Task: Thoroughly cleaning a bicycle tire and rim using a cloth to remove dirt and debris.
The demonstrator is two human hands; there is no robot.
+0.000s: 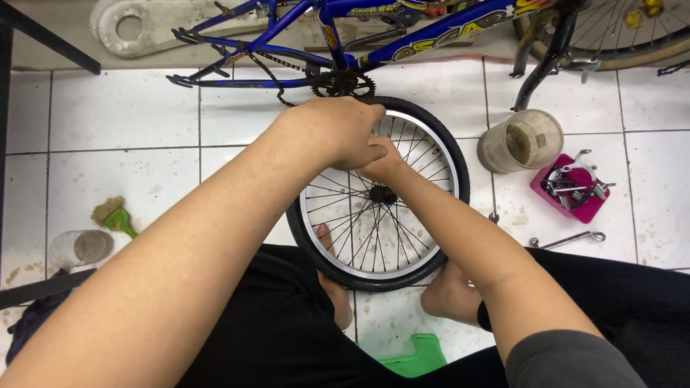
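Both hands work the small bicycle wheel at its upper rim; left hand curled shut over the tyre; right hand mostly hidden beneath, grip unclear; the work looks like tyre seating, calling next for steady pressing around the rim.

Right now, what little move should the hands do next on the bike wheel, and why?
Probably keep the left hand steadying the wheel while the right hand works at the spokes above the hub. Both hands already meet there, and the wheel lies flat on the floor.

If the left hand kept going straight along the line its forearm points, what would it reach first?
Likely the chainring of the blue bicycle frame, just past the wheel's tyre. The left hand sits at the wheel's far rim; depth is unclear.
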